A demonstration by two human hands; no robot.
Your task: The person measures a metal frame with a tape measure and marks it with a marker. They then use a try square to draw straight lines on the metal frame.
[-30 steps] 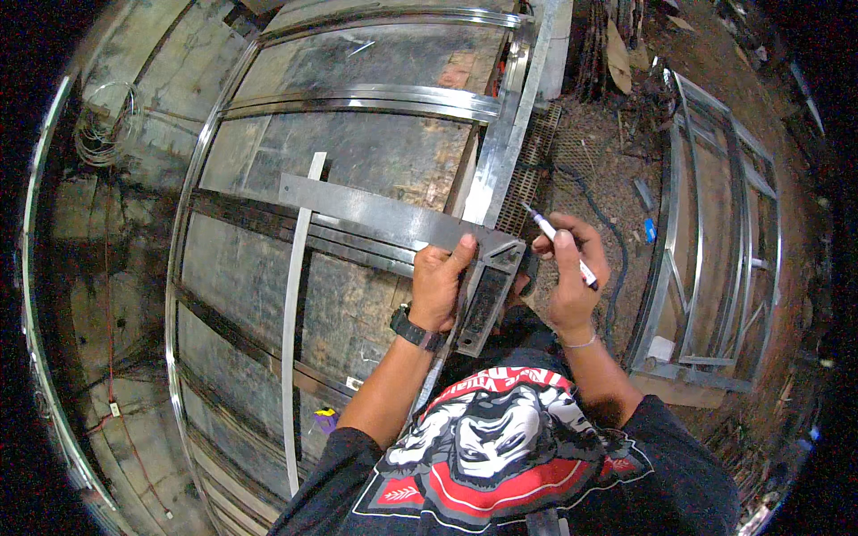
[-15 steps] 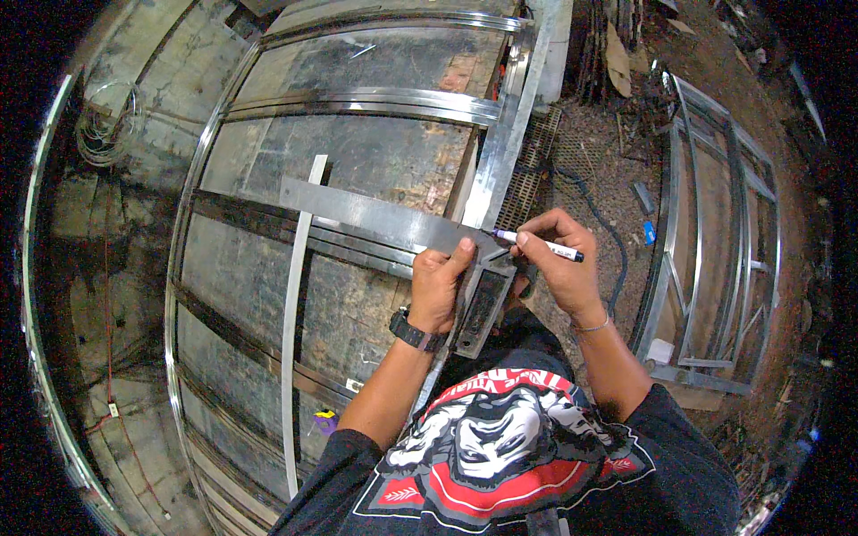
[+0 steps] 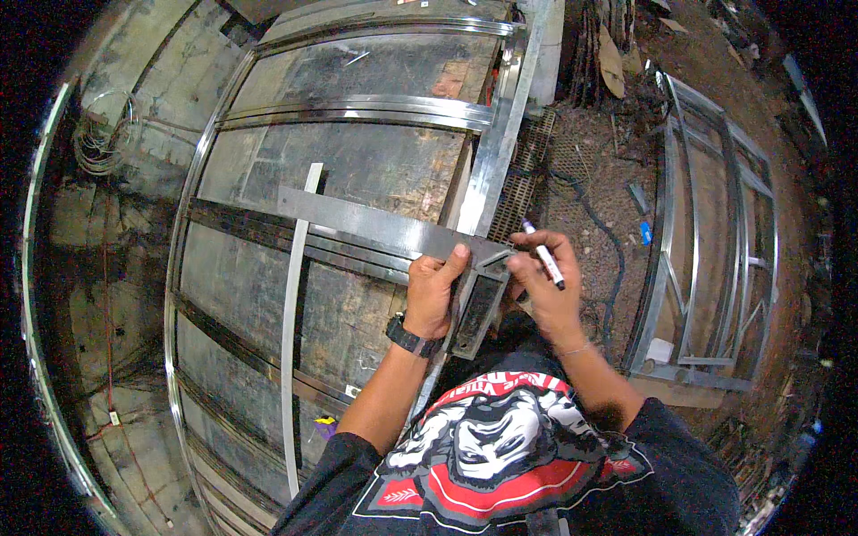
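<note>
My left hand grips a metal try square near its corner, thumb on top. The square's long blade reaches left across the steel frame, and its thick stock points back toward my body. My right hand is closed around a white marker with a dark end, held steeply between the fingers. The marker's tip points away from me, apart from the metal. The right fingertips are at the square's corner; whether they press on it I cannot tell. Part of the frame's edge is hidden under the hands.
A narrow pale metal strip lies across the frame, under the square's blade. Another welded frame rests on the ground at right. A dark cable runs between them beside a perforated grate. A wire coil hangs at far left.
My right hand has drawn in toward the square's corner. The marker has swung from nearly level to steep, its tip leaving the metal edge. The left hand keeps its hold.
</note>
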